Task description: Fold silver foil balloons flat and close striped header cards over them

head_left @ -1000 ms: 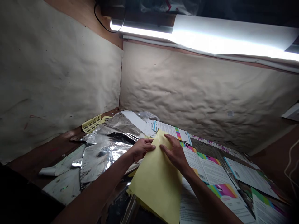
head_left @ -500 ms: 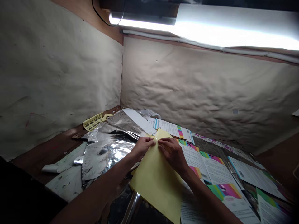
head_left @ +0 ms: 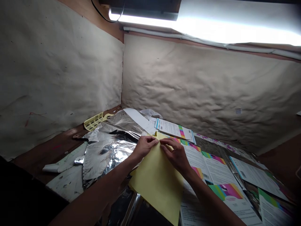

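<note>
A yellow sheet of paper (head_left: 157,182) slants down from both hands, its top end between them. My left hand (head_left: 144,147) is closed in a pinch on the sheet near its top. My right hand (head_left: 175,153) has bent fingers, with the fingertips close together at the sheet's upper part, almost meeting the left fingertips. Whatever small thing may lie between the right fingertips is too small to make out.
Crinkled silver foil bags (head_left: 108,153) lie to the left, with a white strip (head_left: 138,119) across them. Printed cards with rainbow-coloured ends (head_left: 225,191) spread over the right. A yellow label sheet (head_left: 93,121) leans by the left wall. A lit tube (head_left: 145,21) hangs above.
A small shiny clear bit that showed between the fingertips is no longer visible. My right fingers have shifted slightly and the yellow sheet has swung a little left at its bottom.
</note>
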Demonstrator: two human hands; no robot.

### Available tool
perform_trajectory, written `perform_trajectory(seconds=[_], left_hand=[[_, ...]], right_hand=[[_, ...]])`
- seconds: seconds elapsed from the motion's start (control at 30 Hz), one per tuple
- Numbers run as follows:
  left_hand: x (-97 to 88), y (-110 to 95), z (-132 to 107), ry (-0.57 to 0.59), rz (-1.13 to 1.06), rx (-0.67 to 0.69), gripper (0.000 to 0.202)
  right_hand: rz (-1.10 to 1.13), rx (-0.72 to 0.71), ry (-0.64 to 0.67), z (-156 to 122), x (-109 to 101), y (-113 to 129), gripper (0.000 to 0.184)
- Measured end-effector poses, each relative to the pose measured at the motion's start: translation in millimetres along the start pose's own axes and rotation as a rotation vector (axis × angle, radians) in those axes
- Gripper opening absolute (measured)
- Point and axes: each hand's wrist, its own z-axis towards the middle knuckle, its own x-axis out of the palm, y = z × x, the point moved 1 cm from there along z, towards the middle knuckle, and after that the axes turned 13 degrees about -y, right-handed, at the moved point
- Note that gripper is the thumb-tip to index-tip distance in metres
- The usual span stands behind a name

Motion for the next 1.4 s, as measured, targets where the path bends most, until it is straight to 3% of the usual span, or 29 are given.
perform_trajectory(seconds=[0.47, 0.73, 0.9, 1.03, 1.1, 1.17, 1.3, 1.4], left_hand=[[-0.7, -5.5, -2.7, 0.009, 0.113, 0.104, 0.028], [-1.2, 0.1, 1.1, 0.049, 0.245, 0.211, 0.025], [0.6, -5.4, -3.4, 0.137, 0.251, 0.217, 0.024], [3.0, -9.0, -7.5, 0.222, 0.212, 0.105, 0.031], [4.0, -10.6, -9.3, 0.219, 0.193, 0.038, 0.037], [5.1, -13.1, -11.2, 0.182, 0.189, -0.008, 0.041], [9.3, -18.7, -14.0, 0.094, 0.21, -0.057, 0.049], [10.2, -17.5, -13.5, 0.023, 0.29, -0.073, 0.054]], right_hand=[[0.01, 0.103, 0.046, 7.8, -2.9, 6.8, 0.018], [-0.123, 0.165, 0.039, 17.0, -6.7, 11.7, 0.015], [0.047, 0.354, 0.052, 16.8, -9.2, 11.0, 0.014], [0.147, 0.468, -0.007, 17.6, -17.7, -3.2, 0.025], [0.153, 0.489, -0.073, 18.0, -35.0, -16.8, 0.032], [0.134, 0.489, -0.15, 16.0, -65.2, -35.6, 0.036], [0.012, 0.504, -0.306, -3.8, -155.3, -84.2, 0.039], [-0.09, 0.569, -0.43, -36.0, -231.2, -115.6, 0.043]])
